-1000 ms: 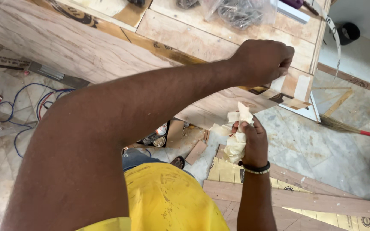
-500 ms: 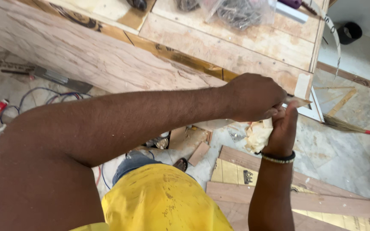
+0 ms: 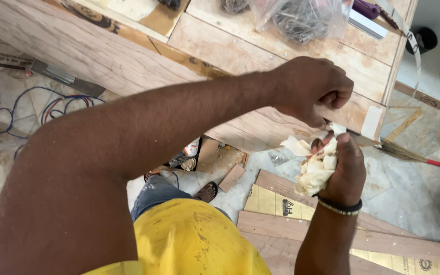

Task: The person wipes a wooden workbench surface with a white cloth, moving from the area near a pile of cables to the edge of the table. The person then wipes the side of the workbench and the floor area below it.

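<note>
Workshop floor, tiled, plank-strewn. Right hand (image 3: 345,170) clenched round crumpled cream cloth wad (image 3: 315,168), just beneath pale wood-laminate panel edge (image 3: 352,114). Left hand (image 3: 314,89) fisted at that edge, contents unclear. Wiping step likely; next needs cloth pressed along edge.

Cream rag (image 3: 315,170), yellow shirt (image 3: 194,239), black wristband (image 3: 339,206), marbled beige board (image 3: 77,48), blue cable (image 3: 52,104).

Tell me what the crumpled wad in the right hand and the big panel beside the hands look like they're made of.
The wad in the right hand looks like soft cream cloth or paper, limp, creased and matte; which one is unclear. The panel looks like wood board faced with a pale, marble-veined laminate of low sheen; a raw brown edge shows along its top. The left hand is fisted at its corner.
</note>
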